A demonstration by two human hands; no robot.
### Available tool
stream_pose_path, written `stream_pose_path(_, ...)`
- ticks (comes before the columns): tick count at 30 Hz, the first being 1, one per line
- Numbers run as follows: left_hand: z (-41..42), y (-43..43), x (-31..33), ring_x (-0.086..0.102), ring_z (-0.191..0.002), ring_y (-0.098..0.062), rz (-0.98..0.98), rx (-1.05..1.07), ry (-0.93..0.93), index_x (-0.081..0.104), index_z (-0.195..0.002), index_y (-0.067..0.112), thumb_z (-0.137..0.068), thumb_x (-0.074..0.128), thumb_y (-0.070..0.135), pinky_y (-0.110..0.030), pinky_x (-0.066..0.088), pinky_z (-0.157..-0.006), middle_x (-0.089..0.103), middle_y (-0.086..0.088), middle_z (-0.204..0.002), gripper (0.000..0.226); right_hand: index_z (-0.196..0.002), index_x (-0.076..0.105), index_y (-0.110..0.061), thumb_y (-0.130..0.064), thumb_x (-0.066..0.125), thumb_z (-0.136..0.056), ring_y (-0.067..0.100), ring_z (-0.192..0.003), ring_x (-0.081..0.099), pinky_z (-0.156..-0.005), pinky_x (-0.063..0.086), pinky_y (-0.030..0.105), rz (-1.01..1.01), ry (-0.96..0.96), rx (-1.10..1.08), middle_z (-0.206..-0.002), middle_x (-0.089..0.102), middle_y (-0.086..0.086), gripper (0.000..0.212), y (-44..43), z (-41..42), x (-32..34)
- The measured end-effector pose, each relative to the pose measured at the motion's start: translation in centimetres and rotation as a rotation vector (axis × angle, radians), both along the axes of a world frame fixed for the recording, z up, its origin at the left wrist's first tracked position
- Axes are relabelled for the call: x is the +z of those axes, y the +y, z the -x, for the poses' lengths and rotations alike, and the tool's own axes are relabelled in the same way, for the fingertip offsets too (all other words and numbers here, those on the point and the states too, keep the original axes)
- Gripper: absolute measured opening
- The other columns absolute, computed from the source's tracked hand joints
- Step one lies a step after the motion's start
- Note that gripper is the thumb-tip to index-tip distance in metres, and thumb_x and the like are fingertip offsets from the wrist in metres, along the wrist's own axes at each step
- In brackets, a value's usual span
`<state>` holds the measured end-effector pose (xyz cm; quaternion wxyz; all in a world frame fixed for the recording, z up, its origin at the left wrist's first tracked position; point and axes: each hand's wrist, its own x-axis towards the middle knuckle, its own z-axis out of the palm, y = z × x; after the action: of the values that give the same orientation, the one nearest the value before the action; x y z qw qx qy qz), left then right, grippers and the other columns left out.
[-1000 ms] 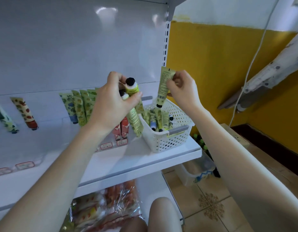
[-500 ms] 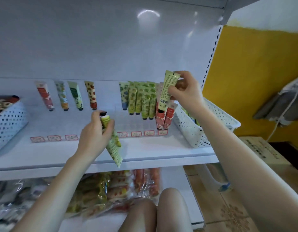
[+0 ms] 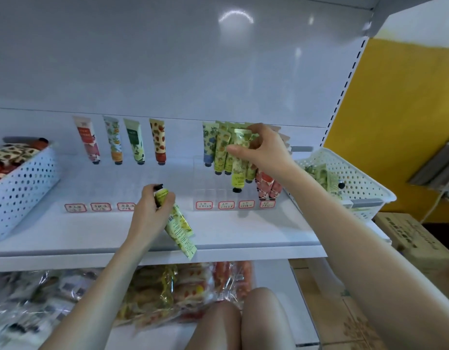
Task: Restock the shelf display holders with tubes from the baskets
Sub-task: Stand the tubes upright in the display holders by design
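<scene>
Head view: right hand (image 3: 265, 150) holds yellow tube (image 3: 238, 170) upright, cap down

We find bare shelf (image 3: 243, 231) along the front; the left basket (image 3: 21, 188) and right basket (image 3: 357, 178) block its ends, packed tubes (image 3: 221, 152) the back right.

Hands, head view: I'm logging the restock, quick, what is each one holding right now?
Left hand: grips a tilted tube near its cap, perhaps two.
Right hand: pinches a cap-down tube by its top end.
</scene>
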<state>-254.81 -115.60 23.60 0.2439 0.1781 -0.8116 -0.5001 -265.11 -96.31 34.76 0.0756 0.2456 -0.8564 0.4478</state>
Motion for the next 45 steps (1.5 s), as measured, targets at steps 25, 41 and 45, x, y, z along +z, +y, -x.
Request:
stream_pose_path(25, 3.1, -0.6, -2.9, 0.058, -0.083, -0.022, 0.011, 0.047, -0.087, 0.049, -0.093, 0.008, -0.089, 0.057, 0.038, -0.034, 0.044, -0.064, 0.060, -0.004, -0.081, 0.032, -0.087, 0.062, 0.003, -0.021, 0.059, -0.091, 0.017, -0.053, 0.064, -0.059, 0.055, 0.036, -0.103, 0.147, -0.186, -0.072, 0.068, 0.017, 0.025, 1.4, 3.5, 0.8)
stream_pose_path(41, 3.3, -0.4, -3.1, 0.058, -0.071, -0.015, 0.137, 0.023, -0.187, 0.050, -0.085, 0.007, -0.088, 0.055, 0.045, -0.026, 0.040, -0.054, 0.060, -0.005, -0.076, 0.038, -0.084, 0.059, 0.004, -0.020, 0.051, -0.095, 0.035, -0.071, 0.065, -0.066, 0.056, 0.046, -0.452, 0.158, -0.232, -0.082, 0.064, 0.021, 0.027, 0.3, 4.1, -1.7)
stream_pose_path(45, 3.2, -0.6, -3.1, 0.059, -0.071, -0.013, 0.083, 0.007, -0.162, 0.050, -0.082, 0.009, -0.087, 0.057, 0.043, -0.025, 0.042, -0.056, 0.061, -0.003, -0.075, 0.035, -0.086, 0.058, 0.002, -0.019, 0.052, -0.095, 0.034, -0.073, 0.064, -0.068, 0.055, 0.043, -0.436, 0.177, -0.236, -0.087, 0.062, 0.020, 0.023, 0.5, 3.9, -1.6)
